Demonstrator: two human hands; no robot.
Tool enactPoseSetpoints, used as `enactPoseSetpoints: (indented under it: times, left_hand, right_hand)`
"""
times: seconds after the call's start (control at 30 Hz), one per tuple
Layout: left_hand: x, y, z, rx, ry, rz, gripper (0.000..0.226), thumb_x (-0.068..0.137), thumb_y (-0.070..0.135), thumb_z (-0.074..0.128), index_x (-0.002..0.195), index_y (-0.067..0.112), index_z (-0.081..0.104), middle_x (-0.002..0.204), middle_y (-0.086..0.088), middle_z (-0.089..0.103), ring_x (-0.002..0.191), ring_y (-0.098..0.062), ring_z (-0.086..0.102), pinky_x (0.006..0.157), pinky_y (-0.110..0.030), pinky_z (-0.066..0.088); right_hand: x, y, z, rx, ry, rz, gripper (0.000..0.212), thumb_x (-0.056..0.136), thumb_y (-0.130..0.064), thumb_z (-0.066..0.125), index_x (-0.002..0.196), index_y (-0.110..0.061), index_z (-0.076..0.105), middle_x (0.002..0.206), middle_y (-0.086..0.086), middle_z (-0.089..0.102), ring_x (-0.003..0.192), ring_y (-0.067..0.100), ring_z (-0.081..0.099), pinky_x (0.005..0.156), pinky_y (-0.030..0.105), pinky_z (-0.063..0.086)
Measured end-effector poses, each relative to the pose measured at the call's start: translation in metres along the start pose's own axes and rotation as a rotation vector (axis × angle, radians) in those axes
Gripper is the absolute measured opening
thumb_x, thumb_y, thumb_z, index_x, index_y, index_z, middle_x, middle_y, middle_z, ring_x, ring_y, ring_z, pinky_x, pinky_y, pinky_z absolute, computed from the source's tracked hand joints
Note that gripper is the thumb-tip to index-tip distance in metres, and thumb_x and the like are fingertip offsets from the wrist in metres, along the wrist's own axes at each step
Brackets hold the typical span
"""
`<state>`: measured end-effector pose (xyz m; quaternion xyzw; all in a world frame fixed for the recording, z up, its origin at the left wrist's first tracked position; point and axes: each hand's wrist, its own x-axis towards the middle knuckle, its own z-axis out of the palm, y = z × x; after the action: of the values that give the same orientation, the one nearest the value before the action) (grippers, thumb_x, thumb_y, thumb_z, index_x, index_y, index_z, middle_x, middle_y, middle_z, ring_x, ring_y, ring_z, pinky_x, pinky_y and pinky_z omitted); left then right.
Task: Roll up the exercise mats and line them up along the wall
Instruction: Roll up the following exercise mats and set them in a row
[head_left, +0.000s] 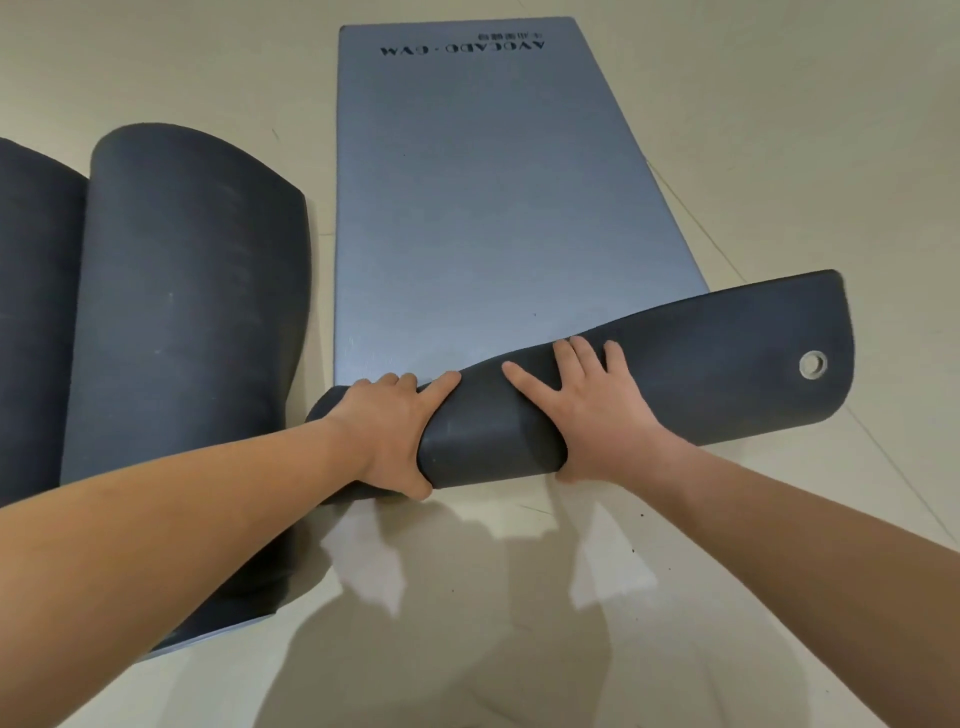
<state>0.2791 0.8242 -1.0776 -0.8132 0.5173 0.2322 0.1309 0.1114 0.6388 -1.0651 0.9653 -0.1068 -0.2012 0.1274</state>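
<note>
Now we roll the mat (467, 182) up from its near end, both hands on it.

We see the blue-grey mat flat on the tiled floor (519, 597), its long axis running straight away from us and its lettering (462, 49) at the far end, upside down to us. The roll (488, 441) at the near end lies crosswise, left to right, and its right part is looser, a dark flap with a metal eyelet (813, 364) lifting toward the right. Our left hand (384, 431) grips the roll's left part, fingers curled over the far side. Our right hand (587, 415) presses flat on top, fingers spread and straight. Just beside the mat's left edge a dark mat (182, 312) lies curled, its length also pointing away from us.
</note>
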Motion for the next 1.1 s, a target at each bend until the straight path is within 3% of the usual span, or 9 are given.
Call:
enactPoseSetpoints:
  times: [0.1,0.23,0.4,0.53,0.7,0.8,0.9,0.97,1.1]
  left_hand:
    - [0.001,0.0,-0.006,-0.08,-0.047,0.0,0.111,0.063,0.068,0.08,0.152,0.042,0.019,0.111,0.004,0.061,0.097,-0.022,0.064,0.089,-0.046,0.06]
    - [-0.007,0.003,-0.017,-0.259,-0.219,0.058,0.091,0.068,0.05,0.088,0.142,0.046,0.035,0.108,0.014,0.06,0.096,-0.015,0.064,0.089,-0.037,0.058]
    - [-0.026,0.005,-0.028,-0.492,-0.601,0.109,0.077,0.06,0.037,0.098,0.124,0.051,0.059,0.119,0.016,0.07,0.109,-0.014,0.07,0.097,-0.041,0.061]
    - [-0.031,0.011,-0.031,-0.526,-0.753,0.076,0.076,0.068,0.033,0.099,0.132,0.048,0.062,0.124,0.015,0.072,0.112,-0.015,0.072,0.09,-0.033,0.063]
    - [-0.034,0.009,-0.05,-0.293,-0.412,0.042,0.11,0.071,0.054,0.093,0.162,0.042,0.032,0.159,0.014,0.043,0.142,-0.019,0.049,0.115,-0.038,0.045]
    - [-0.053,0.029,-0.042,-0.161,-0.245,0.146,0.107,0.067,0.067,0.084,0.157,0.037,0.034,0.149,0.01,0.049,0.131,-0.02,0.055,0.108,-0.043,0.051]
    - [-0.067,0.054,-0.008,0.079,-0.168,0.058,0.15,0.054,0.079,0.082,0.164,0.023,-0.004,0.152,0.0,0.033,0.136,-0.028,0.044,0.106,-0.051,0.047]
    - [-0.063,0.052,0.011,0.17,-0.07,0.005,0.15,0.06,0.073,0.082,0.162,0.021,-0.015,0.151,-0.008,0.03,0.133,-0.032,0.042,0.105,-0.056,0.045]
    - [-0.052,0.034,0.01,0.133,0.009,0.059,0.129,0.062,0.065,0.077,0.159,0.027,0.002,0.137,-0.005,0.044,0.117,-0.029,0.052,0.095,-0.051,0.049]
  right_hand:
    - [0.009,0.01,-0.007,0.063,-0.05,-0.051,0.126,0.062,-0.065,0.08,0.161,-0.043,0.005,0.134,0.012,0.05,0.125,0.034,0.051,0.108,0.055,0.038]
    - [0.003,0.02,-0.024,0.259,-0.23,-0.127,0.101,0.064,-0.047,0.085,0.148,-0.049,0.028,0.105,-0.005,0.059,0.091,0.023,0.065,0.085,0.042,0.057]
    - [-0.028,0.025,-0.034,0.5,-0.554,-0.188,0.094,0.061,-0.042,0.096,0.136,-0.056,0.04,0.11,-0.016,0.063,0.095,0.014,0.066,0.086,0.042,0.06]
    - [-0.028,0.027,-0.029,0.602,-0.787,-0.149,0.099,0.058,-0.038,0.102,0.136,-0.059,0.046,0.122,-0.02,0.063,0.107,0.019,0.069,0.093,0.048,0.062]
    - [0.003,0.035,-0.023,0.675,-0.889,-0.094,0.107,0.051,-0.036,0.107,0.14,-0.058,0.052,0.132,-0.016,0.064,0.115,0.027,0.071,0.098,0.054,0.061]
    - [0.017,0.036,-0.024,0.675,-0.871,-0.078,0.115,0.043,-0.041,0.108,0.142,-0.06,0.052,0.131,-0.016,0.067,0.115,0.026,0.071,0.1,0.053,0.06]
    - [0.026,0.042,-0.028,0.705,-0.779,-0.058,0.113,0.044,-0.044,0.108,0.141,-0.063,0.053,0.136,-0.016,0.065,0.118,0.024,0.07,0.1,0.05,0.059]
    - [0.026,0.041,-0.033,0.705,-0.7,-0.038,0.119,0.043,-0.048,0.107,0.146,-0.062,0.049,0.148,-0.013,0.058,0.13,0.026,0.063,0.108,0.052,0.054]
    - [0.005,0.041,-0.05,0.608,-0.487,-0.008,0.123,0.053,-0.056,0.102,0.158,-0.055,0.037,0.157,-0.013,0.044,0.145,0.024,0.046,0.11,0.044,0.044]
